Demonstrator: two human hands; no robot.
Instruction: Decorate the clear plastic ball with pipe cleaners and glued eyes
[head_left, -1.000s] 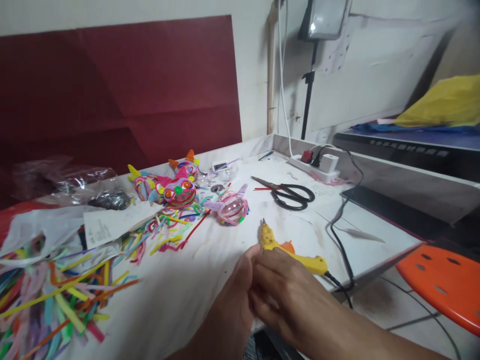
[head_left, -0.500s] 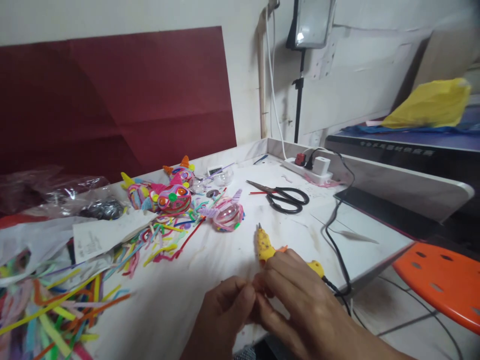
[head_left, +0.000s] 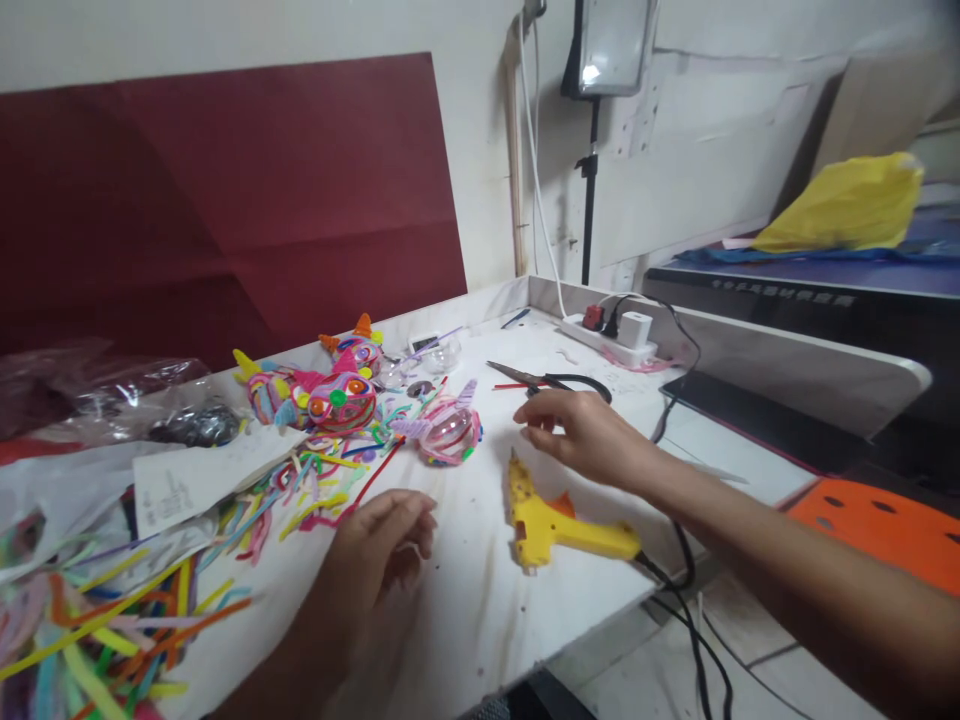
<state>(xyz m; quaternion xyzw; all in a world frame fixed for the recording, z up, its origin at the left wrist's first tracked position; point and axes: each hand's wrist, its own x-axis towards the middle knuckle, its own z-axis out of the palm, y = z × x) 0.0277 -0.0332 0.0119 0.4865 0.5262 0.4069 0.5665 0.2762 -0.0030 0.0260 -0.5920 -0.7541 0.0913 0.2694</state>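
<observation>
My right hand (head_left: 581,432) hangs over the near part of black-handled scissors (head_left: 521,374), covering some of their handle loops. Its fingers are loosely bent and apart, with nothing seen in them. Just below it, a yellow hot glue gun (head_left: 551,525) lies on its side on the white table (head_left: 465,620). To the left, my left hand (head_left: 386,540) is half curled above the tabletop, and no object shows in it. Beyond my hands sits a clear ball (head_left: 452,432) wrapped in pink pipe cleaner, with lilac fins. A red stick (head_left: 510,386) lies by the scissors.
Several finished colourful fish-like figures (head_left: 341,402) stand at the back left among pipe cleaner scraps (head_left: 319,490). A pile of pipe cleaners (head_left: 112,630) fills the near left. A power strip (head_left: 615,338) lies at the back right; the black cable (head_left: 681,560) hangs over the edge near an orange stool (head_left: 877,520).
My hands, together at the near edge before, have parted. The right moved up and forward to the scissors, uncovering the glue gun; the left moved left. The view shifted slightly.
</observation>
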